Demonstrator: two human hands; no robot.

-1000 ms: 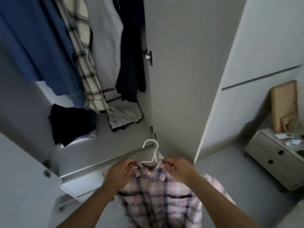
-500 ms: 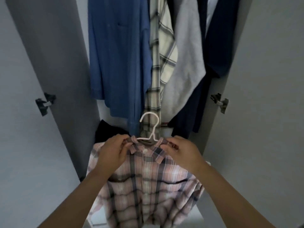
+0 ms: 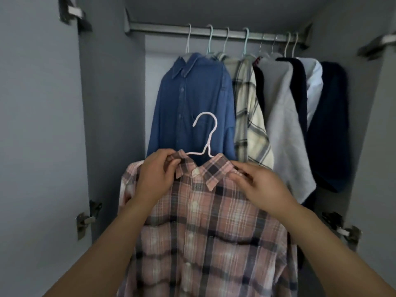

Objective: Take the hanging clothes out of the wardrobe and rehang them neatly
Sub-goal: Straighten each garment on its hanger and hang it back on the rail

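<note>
A person is standing at an open wardrobe (image 3: pixel 111 103), holding a pink plaid shirt (image 3: pixel 205 232) up in front of it with both hands. The shirt is sitting on a white hanger (image 3: pixel 206 133), whose hook is pointing up and left, free of the rail (image 3: pixel 214 33) and well below it.

The left hand (image 3: pixel 156 179) is pinching the left side of the collar, fingers curled round the fabric in a closed grip near the hanger's shoulder. The right hand (image 3: pixel 259 185) is gripping the right side of the collar and shoulder, fingers bent over the cloth. The shirt is hanging down between the forearms, buttoned, front facing the camera.

Behind it, clothes are hanging from the rail on hangers: a blue shirt (image 3: pixel 192 99) at the left, just behind the white hook; next a cream check shirt (image 3: pixel 248 116); then a grey top (image 3: pixel 285 129); then a white shirt (image 3: pixel 314 86) showing between dark garments; and a navy garment (image 3: pixel 330 129) at the far right. Left of the blue shirt, a stretch of rail is showing bare.

Both doors are standing open, with metal hinges (image 3: pixel 85 219) showing on their inner edges.
</note>
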